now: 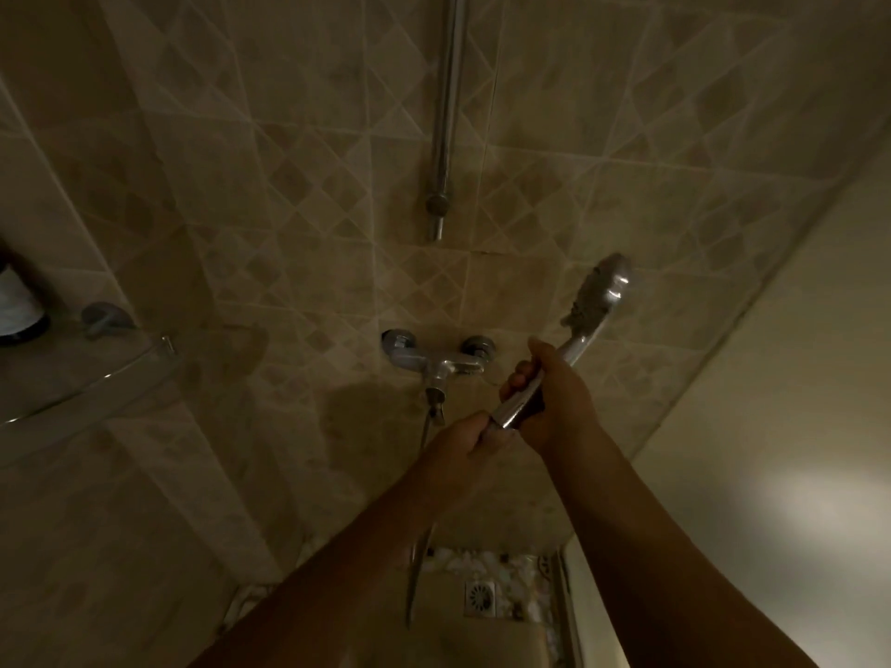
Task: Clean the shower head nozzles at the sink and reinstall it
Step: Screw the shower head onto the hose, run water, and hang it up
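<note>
Risk here: right hand point(554, 392) grips the shower head point(595, 296) handle, left hand point(463, 438) pinches the hose nut; cross-threading means leaks.

Dim tiled shower stall; right hand point(554, 392) wrapped around the handle of a chrome shower head point(595, 294), nozzle face turned left toward the wall. Left hand point(463, 438) closed on the handle's lower end, just below the right. Wall mixer tap point(436, 361) just left of hands, hose point(418, 566) hanging below, floor drain point(479, 597) beneath, vertical rail point(446, 113) above.
</note>
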`<state>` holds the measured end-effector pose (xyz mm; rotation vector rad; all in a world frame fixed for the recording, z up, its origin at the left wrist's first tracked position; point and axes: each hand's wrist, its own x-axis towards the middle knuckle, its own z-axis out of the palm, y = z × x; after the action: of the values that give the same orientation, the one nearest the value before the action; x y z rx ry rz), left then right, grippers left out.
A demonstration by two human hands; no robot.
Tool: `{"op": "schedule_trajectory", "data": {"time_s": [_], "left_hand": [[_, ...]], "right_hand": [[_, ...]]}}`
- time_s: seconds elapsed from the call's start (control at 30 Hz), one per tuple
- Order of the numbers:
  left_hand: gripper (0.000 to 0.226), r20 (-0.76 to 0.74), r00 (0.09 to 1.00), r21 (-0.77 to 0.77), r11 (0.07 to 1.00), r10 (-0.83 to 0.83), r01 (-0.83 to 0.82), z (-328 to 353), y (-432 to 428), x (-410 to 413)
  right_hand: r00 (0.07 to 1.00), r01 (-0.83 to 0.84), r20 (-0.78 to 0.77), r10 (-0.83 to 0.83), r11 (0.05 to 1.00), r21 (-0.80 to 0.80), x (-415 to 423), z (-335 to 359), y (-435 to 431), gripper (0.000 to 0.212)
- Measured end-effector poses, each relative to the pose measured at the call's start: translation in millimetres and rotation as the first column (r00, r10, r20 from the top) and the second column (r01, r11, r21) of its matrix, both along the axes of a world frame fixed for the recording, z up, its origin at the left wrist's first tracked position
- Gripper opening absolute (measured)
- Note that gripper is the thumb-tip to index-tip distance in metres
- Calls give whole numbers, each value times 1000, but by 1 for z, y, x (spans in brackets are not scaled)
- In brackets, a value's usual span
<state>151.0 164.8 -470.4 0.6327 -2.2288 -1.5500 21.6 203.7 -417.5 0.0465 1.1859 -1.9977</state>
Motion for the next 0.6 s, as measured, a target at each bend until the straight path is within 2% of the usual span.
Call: {"op": "schedule_trajectory", "data": {"time_s": [0.03, 0.07, 0.13, 0.23, 0.3, 0.33, 0.4, 0.47, 0.53, 0.6], "left_hand": [[25, -31, 999, 178, 983, -33, 38, 4, -2, 1], [27, -67, 995, 359, 929, -75, 94, 9, -5, 3], [32, -185, 962, 635, 722, -202, 274, 18, -11, 9], [36, -350, 846, 756, 412, -402, 509, 27, -21, 16], [37, -401, 787, 767, 298, -468, 568, 28, -24, 17], [37, -412, 780, 770, 278, -472, 575, 26, -24, 17], [36, -388, 811, 776, 319, -438, 544, 21, -22, 16], [35, -294, 881, 775, 447, -370, 446, 17, -18, 13], [32, -127, 953, 652, 701, -276, 290, 13, -13, 8], [26, 44, 993, 300, 949, -114, 96, 8, -7, 1]], "right_hand": [[996, -84, -2, 84, 992, -92, 0, 2, 4, 21], [984, -177, -25, 176, 964, -200, -1, 6, 7, 21], [939, -344, -135, 317, 862, -373, -1, 16, 14, 23], [876, -483, -258, 408, 722, -496, 1, 29, 15, 34], [844, -532, -279, 457, 651, -542, 4, 34, 12, 34], [833, -544, -273, 481, 623, -563, 5, 34, 10, 30], [831, -535, -224, 509, 622, -571, 4, 30, 7, 18], [869, -468, -116, 481, 723, -507, -1, 23, 3, 20], [942, -321, -10, 336, 888, -328, -5, 14, -2, 27], [994, -112, 8, 113, 988, -103, -7, 1, -6, 30]]}}
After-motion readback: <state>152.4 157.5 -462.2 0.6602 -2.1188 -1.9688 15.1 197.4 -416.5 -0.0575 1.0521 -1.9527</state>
